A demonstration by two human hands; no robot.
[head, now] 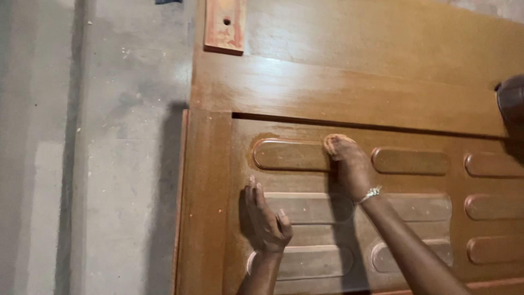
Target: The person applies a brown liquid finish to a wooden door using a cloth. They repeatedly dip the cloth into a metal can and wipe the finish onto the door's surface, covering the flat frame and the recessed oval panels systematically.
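Observation:
A brown varnished wooden door [349, 87] lies flat, with raised oval mouldings in its sunken panel. My left hand [265, 218] rests flat on the panel near its left edge, fingers spread, holding nothing. My right hand [349, 164], a silver bracelet on its wrist, reaches further up. Its fingers press a small orange-brown piece, which looks like sandpaper [337, 143], onto the right end of an oval moulding [289, 155].
A reddish wooden block [225, 24] with a hole lies on the door's top rail. A dark rounded object [513, 106] shows at the right edge. Dusty grey concrete floor [98, 164] runs along the door's left side.

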